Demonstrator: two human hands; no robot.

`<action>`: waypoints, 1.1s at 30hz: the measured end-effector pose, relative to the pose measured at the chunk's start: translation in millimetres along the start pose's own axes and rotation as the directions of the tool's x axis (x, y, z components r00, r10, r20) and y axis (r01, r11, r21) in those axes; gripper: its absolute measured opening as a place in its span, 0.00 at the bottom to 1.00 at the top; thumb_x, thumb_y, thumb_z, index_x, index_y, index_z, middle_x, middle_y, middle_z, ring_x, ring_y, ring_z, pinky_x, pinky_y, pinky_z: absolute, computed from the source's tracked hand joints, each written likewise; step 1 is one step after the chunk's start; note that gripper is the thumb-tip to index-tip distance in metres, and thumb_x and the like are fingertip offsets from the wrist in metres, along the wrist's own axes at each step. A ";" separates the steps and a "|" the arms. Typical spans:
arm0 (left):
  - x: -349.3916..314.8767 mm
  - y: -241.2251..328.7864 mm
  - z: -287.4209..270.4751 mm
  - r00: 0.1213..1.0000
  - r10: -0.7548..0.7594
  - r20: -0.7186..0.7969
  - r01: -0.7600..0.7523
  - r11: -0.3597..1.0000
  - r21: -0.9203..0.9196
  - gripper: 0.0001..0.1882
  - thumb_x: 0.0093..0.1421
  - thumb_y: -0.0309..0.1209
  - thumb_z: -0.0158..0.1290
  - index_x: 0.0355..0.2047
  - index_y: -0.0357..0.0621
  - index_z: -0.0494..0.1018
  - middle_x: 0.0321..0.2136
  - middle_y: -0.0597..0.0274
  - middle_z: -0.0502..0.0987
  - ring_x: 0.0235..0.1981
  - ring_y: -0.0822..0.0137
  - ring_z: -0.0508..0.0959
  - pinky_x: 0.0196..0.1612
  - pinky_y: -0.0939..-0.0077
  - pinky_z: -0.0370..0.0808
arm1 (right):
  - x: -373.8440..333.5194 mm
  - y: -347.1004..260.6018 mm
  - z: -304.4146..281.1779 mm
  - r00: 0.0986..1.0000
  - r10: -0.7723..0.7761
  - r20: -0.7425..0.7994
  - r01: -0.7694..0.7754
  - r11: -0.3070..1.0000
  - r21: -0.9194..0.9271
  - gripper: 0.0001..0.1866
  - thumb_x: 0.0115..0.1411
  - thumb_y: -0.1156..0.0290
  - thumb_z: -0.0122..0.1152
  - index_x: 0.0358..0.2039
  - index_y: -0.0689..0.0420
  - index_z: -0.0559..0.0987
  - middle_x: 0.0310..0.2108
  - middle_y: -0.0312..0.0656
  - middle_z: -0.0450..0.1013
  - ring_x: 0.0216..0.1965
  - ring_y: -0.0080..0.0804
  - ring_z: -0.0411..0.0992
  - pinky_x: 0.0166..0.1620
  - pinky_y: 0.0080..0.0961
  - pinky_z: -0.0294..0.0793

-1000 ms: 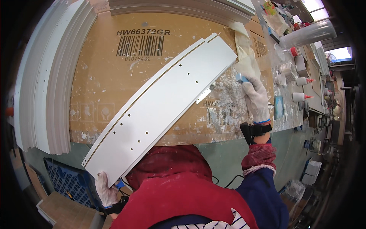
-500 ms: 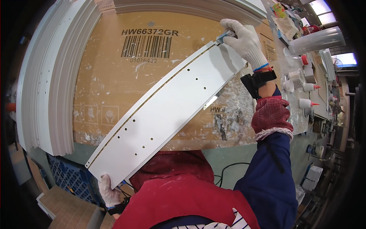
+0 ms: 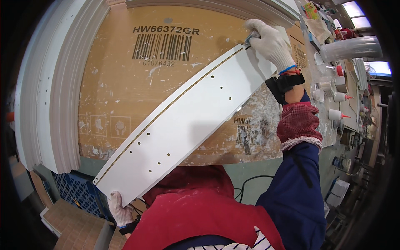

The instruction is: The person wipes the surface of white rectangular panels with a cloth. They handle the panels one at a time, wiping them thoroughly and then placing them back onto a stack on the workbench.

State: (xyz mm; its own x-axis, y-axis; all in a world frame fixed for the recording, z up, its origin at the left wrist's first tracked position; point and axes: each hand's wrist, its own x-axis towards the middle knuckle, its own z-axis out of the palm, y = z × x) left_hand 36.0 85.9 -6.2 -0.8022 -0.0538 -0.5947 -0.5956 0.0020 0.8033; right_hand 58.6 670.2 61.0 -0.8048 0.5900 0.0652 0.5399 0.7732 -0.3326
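Panel edge being worked at its far end

The white panel (image 3: 183, 125) is held slanted over the cardboard (image 3: 116, 96): left hand (image 3: 121, 212) closed on the near end, right hand (image 3: 271, 43) gripping a small tool; steady support seems needed.

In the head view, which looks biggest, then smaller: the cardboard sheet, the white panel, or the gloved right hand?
1. Cardboard sheet
2. White panel, though it is held nearer the camera
3. Right hand
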 end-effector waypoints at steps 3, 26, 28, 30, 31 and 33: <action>1.1 -0.7 -0.8 0.999 -0.002 -0.034 0.001 1.000 -0.024 0.17 0.60 0.37 0.56 0.43 0.40 0.66 0.26 0.61 0.76 0.15 0.72 0.75 0.10 0.86 0.65 | -2.9 -2.4 -1.5 0.998 -0.042 -0.038 0.045 0.997 0.067 0.23 0.51 0.72 0.57 0.50 0.56 0.74 0.39 0.50 0.77 0.42 0.42 0.77 0.47 0.31 0.74; -0.5 2.4 5.6 0.999 0.026 -0.034 -0.028 0.998 -0.060 0.15 0.61 0.35 0.55 0.43 0.40 0.67 0.26 0.62 0.75 0.18 0.72 0.75 0.15 0.83 0.69 | -7.5 0.4 5.3 0.998 -0.065 -0.006 0.065 0.993 0.098 0.19 0.53 0.73 0.56 0.47 0.58 0.76 0.36 0.48 0.77 0.39 0.38 0.77 0.45 0.30 0.75; 4.9 -2.3 -3.7 1.000 0.012 0.011 -0.011 0.999 -0.051 0.15 0.60 0.35 0.56 0.43 0.41 0.67 0.27 0.62 0.75 0.19 0.72 0.76 0.15 0.83 0.69 | -8.2 -0.2 3.0 0.999 -0.034 0.020 0.032 0.995 0.097 0.18 0.53 0.74 0.56 0.47 0.58 0.76 0.37 0.48 0.77 0.39 0.38 0.77 0.46 0.30 0.75; 4.6 -4.1 -3.0 0.999 0.009 0.031 -0.008 0.998 -0.059 0.15 0.60 0.34 0.56 0.42 0.41 0.66 0.27 0.62 0.75 0.19 0.72 0.76 0.16 0.83 0.70 | -8.0 -17.1 -9.7 0.998 0.040 0.056 -0.045 0.994 0.098 0.18 0.53 0.74 0.56 0.47 0.58 0.76 0.37 0.47 0.77 0.39 0.37 0.77 0.46 0.29 0.75; 1.6 -4.0 -1.8 0.999 0.013 0.030 -0.012 0.998 -0.063 0.15 0.60 0.34 0.56 0.42 0.41 0.66 0.27 0.62 0.75 0.19 0.71 0.76 0.17 0.82 0.71 | -9.3 -14.6 -5.8 0.999 0.001 0.036 -0.005 0.993 0.115 0.18 0.53 0.74 0.56 0.46 0.58 0.76 0.38 0.47 0.78 0.39 0.37 0.77 0.46 0.29 0.75; 1.6 -0.2 -1.4 0.999 -0.002 0.051 0.004 0.999 -0.052 0.15 0.60 0.34 0.56 0.42 0.41 0.66 0.28 0.62 0.75 0.20 0.71 0.76 0.18 0.81 0.72 | -13.5 -4.1 3.8 0.998 -0.062 -0.005 0.062 0.987 0.148 0.18 0.53 0.74 0.56 0.46 0.58 0.77 0.38 0.47 0.78 0.39 0.36 0.77 0.46 0.28 0.75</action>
State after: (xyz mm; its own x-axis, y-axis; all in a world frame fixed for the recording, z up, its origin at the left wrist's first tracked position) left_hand 34.9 84.4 -7.3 -0.8022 -0.0026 -0.5971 -0.5962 -0.0500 0.8013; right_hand 66.3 658.3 57.9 -0.8355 0.5420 0.0905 0.4463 0.7654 -0.4637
